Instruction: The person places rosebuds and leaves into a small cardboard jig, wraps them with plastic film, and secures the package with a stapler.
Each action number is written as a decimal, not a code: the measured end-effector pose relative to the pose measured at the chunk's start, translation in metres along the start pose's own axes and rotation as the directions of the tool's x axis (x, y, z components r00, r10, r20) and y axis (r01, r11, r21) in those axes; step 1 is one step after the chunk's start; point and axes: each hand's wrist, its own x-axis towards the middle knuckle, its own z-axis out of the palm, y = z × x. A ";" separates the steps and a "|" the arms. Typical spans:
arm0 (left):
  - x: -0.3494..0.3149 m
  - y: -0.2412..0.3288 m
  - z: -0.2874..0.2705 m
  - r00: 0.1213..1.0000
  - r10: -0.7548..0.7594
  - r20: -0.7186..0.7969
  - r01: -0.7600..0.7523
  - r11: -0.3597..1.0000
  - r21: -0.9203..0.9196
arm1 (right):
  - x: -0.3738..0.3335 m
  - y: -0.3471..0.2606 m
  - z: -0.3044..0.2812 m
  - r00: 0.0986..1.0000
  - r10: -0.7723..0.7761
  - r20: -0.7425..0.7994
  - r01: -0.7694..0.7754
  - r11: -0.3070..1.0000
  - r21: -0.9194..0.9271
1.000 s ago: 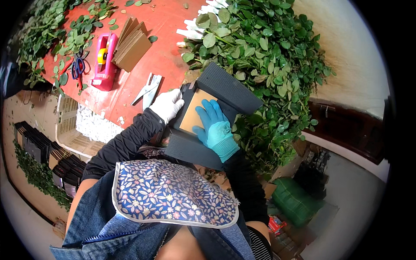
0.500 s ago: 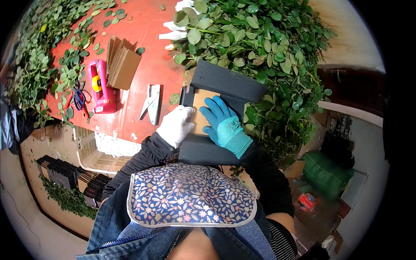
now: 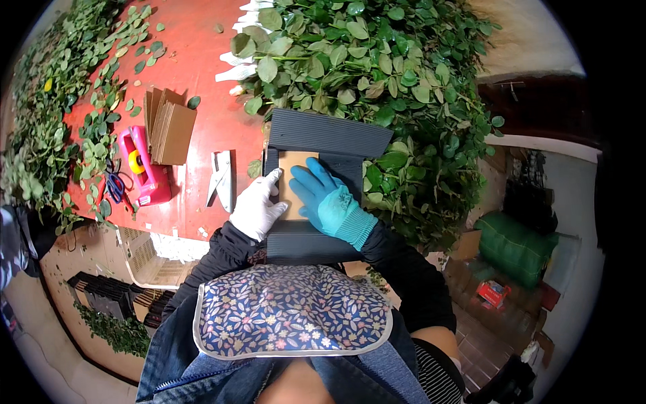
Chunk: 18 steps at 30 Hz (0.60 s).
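My right hand [image 3: 331, 202], in a blue-green knit-cuffed glove, lies flat with spread fingers on a brown cardboard piece [image 3: 293, 165]. The cardboard rests on a black corrugated sheet [image 3: 330, 133], whose ribbed parts show beyond it and on the side nearest me. At the left edge of the cardboard is my left hand [image 3: 254, 209] in a white glove. Its thumb and forefinger stand apart along that edge, touching it; the other fingers are bent and partly hidden. A white-handled cutting tool [image 3: 221, 182] lies left of this hand.
Leafy stems [image 3: 404, 81] crowd the right of the red table [image 3: 195, 60], with white-wrapped ends [image 3: 235, 71]. At left are cardboard pieces [image 3: 173, 133], a pink tape dispenser [image 3: 149, 175], blue-handled scissors [image 3: 117, 187] and more leaves [image 3: 40, 128]. A cream crate [image 3: 155, 266] stands below the table edge.
The view has shifted, so the table and things on it appear farther left and slightly lower. Both hands stay on the cardboard in nearly the same positions.
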 end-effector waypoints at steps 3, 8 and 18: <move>-0.002 -0.001 0.003 0.998 0.041 -0.048 -0.040 0.999 0.016 | 0.000 -0.002 -0.004 1.000 0.014 0.012 -0.015 1.000 0.023; 0.004 0.003 0.002 0.996 0.085 -0.038 -0.080 0.991 0.110 | 0.001 0.003 -0.003 1.000 0.026 -0.008 -0.025 0.999 0.043; 0.012 0.034 -0.008 0.965 0.244 0.099 -0.261 0.844 0.469 | -0.005 0.008 -0.006 0.998 0.004 -0.059 0.001 0.997 0.071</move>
